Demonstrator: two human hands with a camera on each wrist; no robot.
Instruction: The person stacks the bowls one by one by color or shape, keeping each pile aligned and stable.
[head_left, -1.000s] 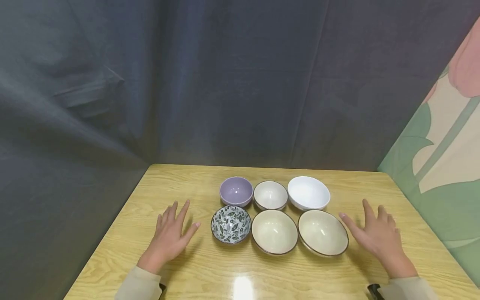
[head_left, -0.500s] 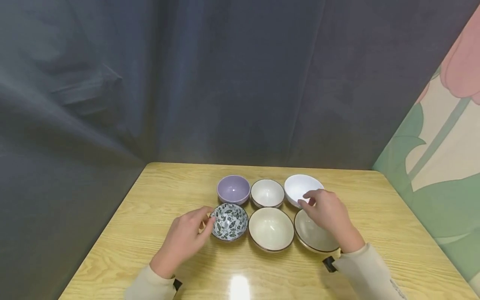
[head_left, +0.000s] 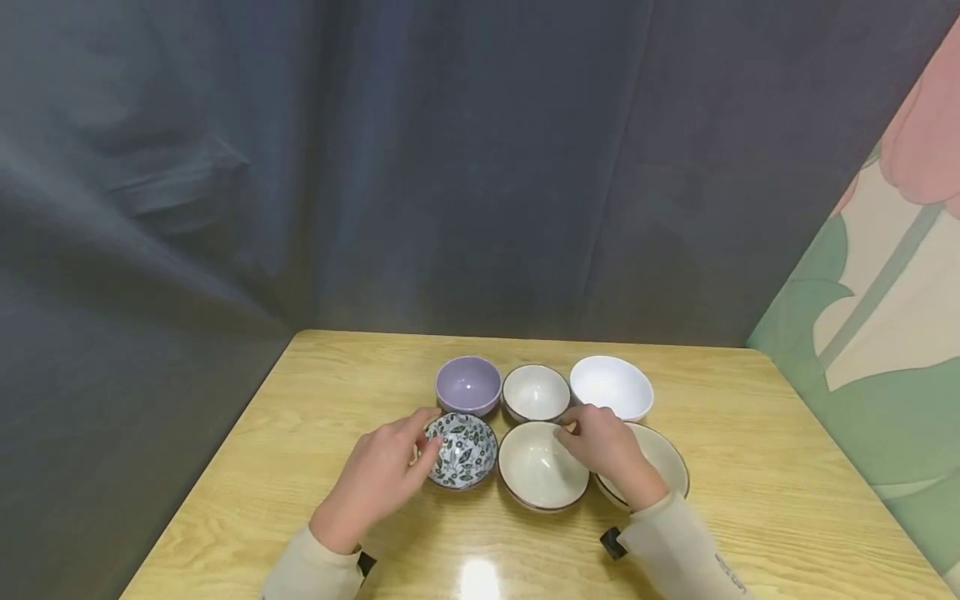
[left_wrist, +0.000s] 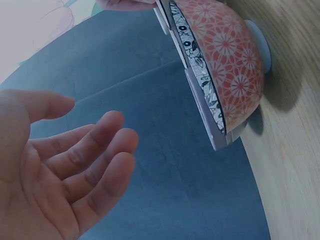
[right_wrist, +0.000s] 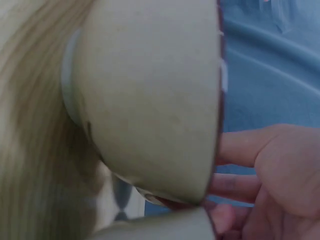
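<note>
1. Head view: the left hand [head_left: 382, 475] lies palm down just left of the patterned bowl [head_left: 465, 451], fingers loose, thumb at its rim, gripping nothing.
2. Right of that bowl sits the middle cream bowl [head_left: 538, 468].
3. Over the cream bowl's far right rim, the right hand [head_left: 607, 450] curls its fingers; whether they pinch it I cannot tell.

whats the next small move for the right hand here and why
Probably close the right hand on the far rim of the middle cream bowl: its fingers already reach over that rim, and the right wrist view shows them beside the bowl's edge without a clear grip. The left hand is open by the patterned bowl.
</note>
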